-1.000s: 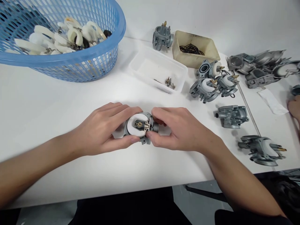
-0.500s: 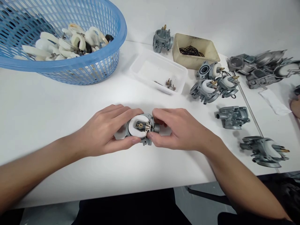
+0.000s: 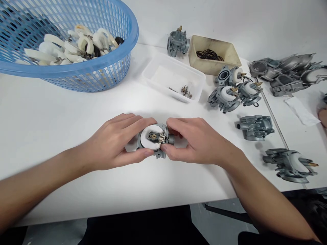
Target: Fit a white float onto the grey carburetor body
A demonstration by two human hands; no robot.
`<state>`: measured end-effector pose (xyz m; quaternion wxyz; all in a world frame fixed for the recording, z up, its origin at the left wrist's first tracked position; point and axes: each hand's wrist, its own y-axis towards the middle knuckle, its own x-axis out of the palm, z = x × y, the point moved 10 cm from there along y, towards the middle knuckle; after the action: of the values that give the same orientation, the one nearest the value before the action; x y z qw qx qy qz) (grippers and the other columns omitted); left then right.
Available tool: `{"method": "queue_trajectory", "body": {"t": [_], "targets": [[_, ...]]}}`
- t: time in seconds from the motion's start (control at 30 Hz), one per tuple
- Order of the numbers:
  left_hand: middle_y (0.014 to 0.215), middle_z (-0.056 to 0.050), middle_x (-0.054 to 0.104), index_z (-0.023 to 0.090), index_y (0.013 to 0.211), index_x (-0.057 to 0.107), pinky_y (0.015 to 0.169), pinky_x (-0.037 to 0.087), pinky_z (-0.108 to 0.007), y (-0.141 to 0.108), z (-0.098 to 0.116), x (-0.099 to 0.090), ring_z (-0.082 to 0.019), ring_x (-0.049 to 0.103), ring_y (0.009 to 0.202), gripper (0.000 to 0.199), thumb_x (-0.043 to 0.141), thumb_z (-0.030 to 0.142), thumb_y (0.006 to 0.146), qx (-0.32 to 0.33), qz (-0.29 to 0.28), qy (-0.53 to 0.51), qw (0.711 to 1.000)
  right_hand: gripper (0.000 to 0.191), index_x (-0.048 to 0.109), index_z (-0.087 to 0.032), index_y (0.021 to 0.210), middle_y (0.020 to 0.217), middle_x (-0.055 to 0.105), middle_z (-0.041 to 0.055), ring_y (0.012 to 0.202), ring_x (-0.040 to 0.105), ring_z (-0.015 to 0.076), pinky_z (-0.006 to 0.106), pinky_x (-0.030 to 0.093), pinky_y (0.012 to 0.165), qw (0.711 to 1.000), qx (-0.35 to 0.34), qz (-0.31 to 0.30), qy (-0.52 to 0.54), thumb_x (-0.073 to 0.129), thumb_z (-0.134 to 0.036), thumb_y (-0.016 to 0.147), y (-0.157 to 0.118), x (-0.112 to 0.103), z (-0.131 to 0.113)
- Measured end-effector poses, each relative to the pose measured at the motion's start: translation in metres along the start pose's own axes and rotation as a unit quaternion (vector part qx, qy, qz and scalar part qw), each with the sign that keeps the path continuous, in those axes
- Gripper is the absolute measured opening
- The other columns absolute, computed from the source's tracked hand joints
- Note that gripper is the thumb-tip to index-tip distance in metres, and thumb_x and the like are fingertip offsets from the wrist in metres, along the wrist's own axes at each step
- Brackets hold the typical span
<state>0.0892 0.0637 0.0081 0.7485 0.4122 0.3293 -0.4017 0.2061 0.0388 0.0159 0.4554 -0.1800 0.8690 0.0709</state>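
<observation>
A grey metal carburetor body [image 3: 158, 154] lies between my hands above the white table, its open side up. Inside it sit a white C-shaped float [image 3: 145, 139], brass jets [image 3: 153, 136] and a small metal hinge piece [image 3: 161, 138]. My left hand [image 3: 120, 141] grips the body's left side, thumb on the near rim and fingers at the far rim. My right hand [image 3: 195, 140] holds the right side, with thumb and index finger by the hinge. Its other fingertips are hidden.
A blue basket [image 3: 89, 73] of floats stands back left. Behind my hands are a clear tray [image 3: 155, 80] with small parts and a cream box [image 3: 204, 66] with black rings. Several carburetors [image 3: 257, 127] lie right. A person's hand [image 3: 322, 117] shows at the right edge.
</observation>
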Motion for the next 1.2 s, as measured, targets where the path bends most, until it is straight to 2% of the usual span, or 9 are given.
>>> {"method": "queue_trajectory", "body": {"t": [0.17, 0.43, 0.9, 1.2], "targets": [[0.106, -0.007, 0.065, 0.022, 0.137, 0.044, 0.082, 0.044, -0.039, 0.0006, -0.0005, 0.0009, -0.023, 0.058, 0.089, 0.046, 0.051, 0.048, 0.100, -0.004, -0.004, 0.000, 1.000, 0.034, 0.040, -0.021, 0.081, 0.072, 0.050, -0.0070, 0.063, 0.041, 0.0100, 0.027, 0.027, 0.057, 1.000, 0.002, -0.001, -0.010, 0.059, -0.046, 0.090, -0.0006, 0.0003, -0.0004], [0.106, -0.008, 0.065, 0.019, 0.136, 0.045, 0.081, 0.044, -0.038, 0.0012, 0.0009, -0.0019, -0.022, 0.059, 0.089, 0.047, 0.051, 0.049, 0.100, 0.003, 0.001, 0.008, 1.000, 0.035, 0.038, -0.021, 0.082, 0.071, 0.049, -0.0066, 0.062, 0.040, 0.0107, 0.028, 0.027, 0.057, 0.999, 0.011, -0.003, -0.038, 0.057, -0.048, 0.092, -0.0035, 0.0001, -0.0028], [0.108, -0.008, 0.066, 0.022, 0.137, 0.044, 0.081, 0.045, -0.038, 0.0015, 0.0008, -0.0017, -0.023, 0.061, 0.090, 0.047, 0.052, 0.048, 0.099, 0.002, 0.002, 0.009, 1.000, 0.035, 0.039, -0.021, 0.082, 0.073, 0.051, -0.0060, 0.062, 0.041, 0.0107, 0.028, 0.027, 0.057, 1.000, 0.011, -0.009, -0.024, 0.058, -0.048, 0.092, -0.0016, 0.0011, -0.0004], [0.105, -0.008, 0.065, 0.019, 0.135, 0.046, 0.080, 0.044, -0.039, 0.0016, 0.0015, -0.0015, -0.023, 0.060, 0.088, 0.047, 0.051, 0.048, 0.099, 0.002, -0.002, 0.010, 1.000, 0.035, 0.039, -0.021, 0.082, 0.073, 0.050, -0.0057, 0.061, 0.040, 0.0110, 0.028, 0.027, 0.057, 0.999, 0.016, -0.009, -0.037, 0.057, -0.049, 0.093, -0.0037, -0.0004, -0.0020]]}}
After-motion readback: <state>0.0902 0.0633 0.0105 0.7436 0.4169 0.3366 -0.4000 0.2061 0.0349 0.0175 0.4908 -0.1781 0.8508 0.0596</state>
